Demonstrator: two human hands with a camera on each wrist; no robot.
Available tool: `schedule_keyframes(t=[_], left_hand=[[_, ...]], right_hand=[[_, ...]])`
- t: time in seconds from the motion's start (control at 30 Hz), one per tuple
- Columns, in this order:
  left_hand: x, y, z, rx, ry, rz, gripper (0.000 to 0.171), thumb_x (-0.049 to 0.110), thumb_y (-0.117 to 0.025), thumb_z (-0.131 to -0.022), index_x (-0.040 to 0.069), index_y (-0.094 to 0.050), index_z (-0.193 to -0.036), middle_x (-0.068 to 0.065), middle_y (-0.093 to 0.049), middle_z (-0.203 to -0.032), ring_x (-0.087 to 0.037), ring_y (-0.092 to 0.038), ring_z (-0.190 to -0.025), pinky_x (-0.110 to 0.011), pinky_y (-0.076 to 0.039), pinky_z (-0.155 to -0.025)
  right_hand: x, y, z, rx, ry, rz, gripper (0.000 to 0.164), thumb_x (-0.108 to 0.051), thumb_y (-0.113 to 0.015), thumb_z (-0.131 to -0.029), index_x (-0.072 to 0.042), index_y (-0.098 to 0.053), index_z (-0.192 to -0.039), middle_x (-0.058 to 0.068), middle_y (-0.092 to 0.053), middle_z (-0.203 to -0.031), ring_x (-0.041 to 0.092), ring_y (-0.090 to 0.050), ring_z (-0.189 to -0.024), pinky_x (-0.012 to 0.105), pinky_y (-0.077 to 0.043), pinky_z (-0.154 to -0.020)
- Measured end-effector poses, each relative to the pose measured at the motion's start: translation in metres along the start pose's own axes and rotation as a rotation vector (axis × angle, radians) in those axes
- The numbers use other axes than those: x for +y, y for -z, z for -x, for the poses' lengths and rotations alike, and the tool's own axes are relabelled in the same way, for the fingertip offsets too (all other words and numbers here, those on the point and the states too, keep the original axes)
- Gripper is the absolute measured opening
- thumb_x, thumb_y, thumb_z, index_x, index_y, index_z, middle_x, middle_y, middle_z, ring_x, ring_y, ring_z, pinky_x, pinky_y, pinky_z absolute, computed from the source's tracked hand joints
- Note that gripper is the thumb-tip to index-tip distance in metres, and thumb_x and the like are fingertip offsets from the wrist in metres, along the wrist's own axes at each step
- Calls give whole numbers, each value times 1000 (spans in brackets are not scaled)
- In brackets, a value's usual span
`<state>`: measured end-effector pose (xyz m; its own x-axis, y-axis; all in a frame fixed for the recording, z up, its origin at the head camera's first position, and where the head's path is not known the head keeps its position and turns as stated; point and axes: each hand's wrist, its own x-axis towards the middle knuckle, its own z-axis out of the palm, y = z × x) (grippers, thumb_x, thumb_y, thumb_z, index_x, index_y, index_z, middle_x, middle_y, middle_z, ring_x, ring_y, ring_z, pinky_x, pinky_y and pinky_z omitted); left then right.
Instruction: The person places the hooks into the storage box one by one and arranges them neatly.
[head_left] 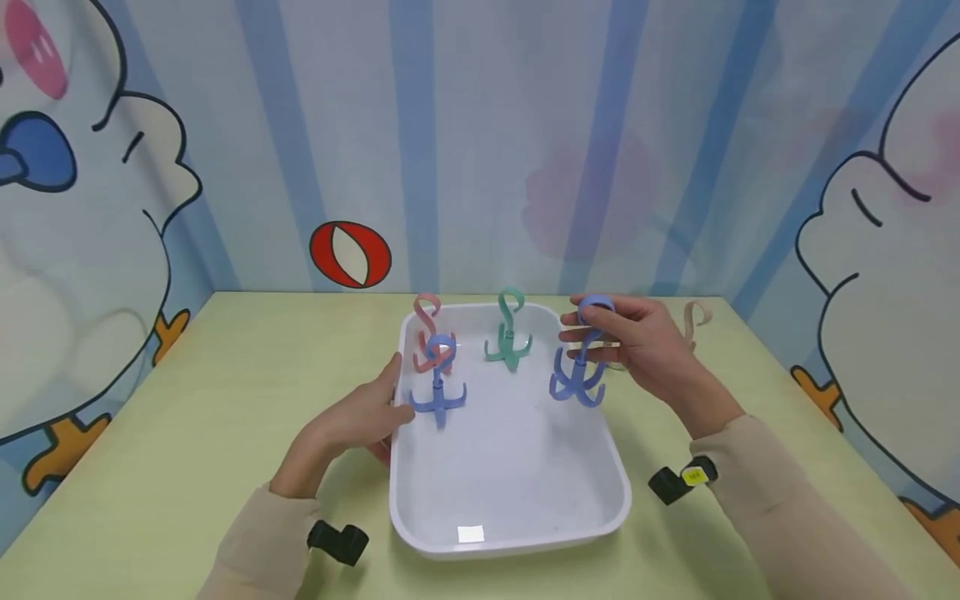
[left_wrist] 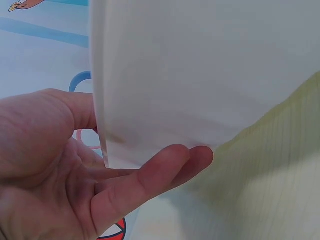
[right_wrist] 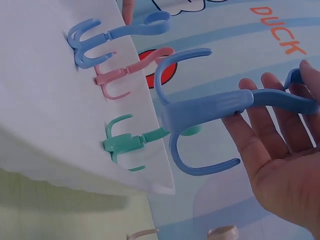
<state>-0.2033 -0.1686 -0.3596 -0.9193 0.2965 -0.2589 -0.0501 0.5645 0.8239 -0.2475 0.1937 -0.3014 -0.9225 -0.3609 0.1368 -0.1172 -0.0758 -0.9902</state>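
Observation:
A white plastic tray (head_left: 517,475) stands on the table, tipped up at its far end. My left hand (head_left: 360,417) grips its left rim, thumb over the edge and fingers against the outer wall in the left wrist view. Inside stand a blue multi-arm hook (head_left: 439,402), a pink hook (head_left: 426,317) partly hidden behind it, and a green hook (head_left: 510,346) near the far side. My right hand (head_left: 641,337) pinches a second blue hook (right_wrist: 205,107) by its curved top, its prongs hanging down over the tray's right rim.
A beige hook (head_left: 687,321) is on the table behind my right hand, mostly hidden. The pale green table (head_left: 300,350) ends at a striped cartoon backdrop (head_left: 480,167). Cartoon side panels flank it left and right.

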Motion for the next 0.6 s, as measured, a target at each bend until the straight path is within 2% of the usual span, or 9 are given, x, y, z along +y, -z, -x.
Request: schedule_keyframes(t=[0.3,0.43,0.6], left_hand=[[0,0,-1,-7,-8,15,95,11,-56,-102,17,9,-170,-25,-59,-139,-25,-77,-84,-43,-67,-62],[0,-1,-1,0,-8,13,96,10,-57,-102,19,9,-170,-24,-57,-143,-25,-77,-87,-43,-67,-62],[0,0,-1,8,-2,1,95,11,-57,-102,16,8,-170,-25,-57,-142,-25,-77,-84,-42,-66,-61]], right_hand=[[12,-16,-11,-16,-73,6,18,-18,-63,-106,-19,-78,-117,-2,-81,-105,19,-79,-101,39,-66,-91],[15,-20,-14,-17,-81,5,23,-18,-65,-105,-12,-75,-125,-2,-81,-107,18,-79,-103,38,-66,-91],[18,-24,-19,-13,-86,23,30,-19,-66,-105,-5,-72,-131,-2,-81,-107,19,-79,-103,36,-66,-90]])
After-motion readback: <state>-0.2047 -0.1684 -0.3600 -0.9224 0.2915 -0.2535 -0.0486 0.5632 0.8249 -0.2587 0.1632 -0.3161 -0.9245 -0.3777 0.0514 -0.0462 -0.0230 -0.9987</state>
